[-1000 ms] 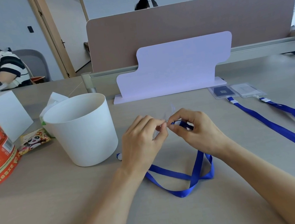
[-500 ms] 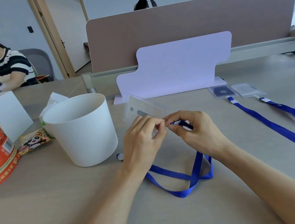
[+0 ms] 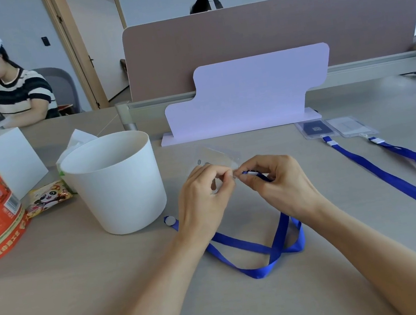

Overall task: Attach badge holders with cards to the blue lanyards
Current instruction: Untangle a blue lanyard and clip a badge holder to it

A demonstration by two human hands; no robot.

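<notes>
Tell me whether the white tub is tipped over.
No, the tub stands upright on the desk, its open mouth facing up.

The badge holder (image 3: 216, 156), edge-on a second ago and then tipped up toward the white tub (image 3: 114, 183), now sits lower and blurred. Behind the tub, the seated person (image 3: 12, 86) has leaned further into view.

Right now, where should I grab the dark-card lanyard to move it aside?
Probably the strap just behind the white clip, pinched across its width from above. The holder lies flat against the desk, offering no edge; the strap there is narrow and clear of the other lanyard.
</notes>
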